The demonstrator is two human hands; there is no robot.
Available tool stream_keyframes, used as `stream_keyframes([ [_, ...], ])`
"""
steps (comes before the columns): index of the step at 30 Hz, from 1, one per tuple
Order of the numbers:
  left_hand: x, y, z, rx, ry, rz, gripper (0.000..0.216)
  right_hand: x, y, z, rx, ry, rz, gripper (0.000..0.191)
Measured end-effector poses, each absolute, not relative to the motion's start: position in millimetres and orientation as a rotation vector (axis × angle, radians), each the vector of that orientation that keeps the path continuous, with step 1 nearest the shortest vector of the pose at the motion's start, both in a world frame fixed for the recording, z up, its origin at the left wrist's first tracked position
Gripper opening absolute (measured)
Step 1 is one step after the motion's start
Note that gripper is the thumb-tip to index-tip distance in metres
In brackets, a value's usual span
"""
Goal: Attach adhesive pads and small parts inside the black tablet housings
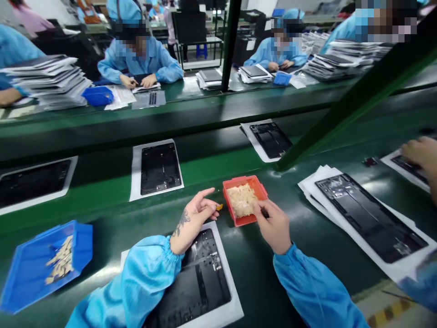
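Note:
My left hand (pixel 194 214) pinches a small orange-yellow piece (pixel 219 207) between thumb and fingertips, the index finger stretched out. It hovers over the top edge of a black tablet housing (pixel 208 278) lying on white sheets. My right hand (pixel 275 227) reaches to the near right side of a red bin (pixel 244 222), its fingers pinched together. That bin holds a heap of pale, translucent small pieces (pixel 241 199). Something dark shows between the right fingers; I cannot make out what it is, nor whether a pale piece is in the pinch.
At left stands a blue bin (pixel 82 253) with beige strips (pixel 63 262). More black housings on white sheets lie behind (pixel 161 166) and at right (pixel 370 218). A green slanted post (pixel 327 116) rises at right. A co-worker's hand (pixel 421 152) works at the right edge; others sit opposite.

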State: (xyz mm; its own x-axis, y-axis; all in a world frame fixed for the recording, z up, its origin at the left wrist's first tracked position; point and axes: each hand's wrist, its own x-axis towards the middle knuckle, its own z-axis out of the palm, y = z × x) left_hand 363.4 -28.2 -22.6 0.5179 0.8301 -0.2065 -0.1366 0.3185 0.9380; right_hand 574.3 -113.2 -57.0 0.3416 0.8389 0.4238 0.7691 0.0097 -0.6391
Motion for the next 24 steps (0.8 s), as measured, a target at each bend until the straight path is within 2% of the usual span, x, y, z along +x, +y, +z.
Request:
stream_keyframes([
  [3,332.0,-32.0,-20.9,1.079,0.848,0.738,0.061,575.9,-105.4,-59.2,-1.771,-1.451,0.098,0.020],
  [5,310.7,-35.0,-21.7,1.099,0.878,0.720,0.061,576.2,-99.7,-56.7,-1.788,-1.407,0.121,0.022],
  [9,272.8,-41.4,-25.4,1.159,0.962,0.663,0.037,570.8,-96.4,-38.9,-1.724,-1.099,0.313,0.033],
  [12,252.3,-46.9,-21.9,1.137,0.974,0.656,0.031,558.9,-100.2,-20.5,-1.572,-0.983,0.445,0.052],
  [14,242.7,-50.6,-13.9,1.089,0.950,0.693,0.030,544.6,-101.5,-8.5,-1.533,-1.008,0.585,0.065],
  [17,231.4,-55.2,3.1,1.001,0.862,0.712,0.028,509.1,-98.4,8.6,-1.456,-1.031,0.982,0.074],
  [19,224.4,-57.2,13.6,0.929,0.803,0.720,0.027,477.5,-94.5,19.2,-1.309,-1.014,1.240,0.069],
  [21,217.0,-58.0,21.0,0.865,0.764,0.736,0.026,444.9,-91.3,27.6,-1.148,-1.016,1.373,0.046],
  [23,209.8,-57.4,24.8,0.812,0.739,0.752,0.025,418.2,-90.1,32.0,-1.032,-1.078,1.371,0.023],
  [24,206.6,-56.6,25.6,0.790,0.726,0.754,0.025,408.6,-90.2,32.5,-0.999,-1.144,1.317,0.018],
])
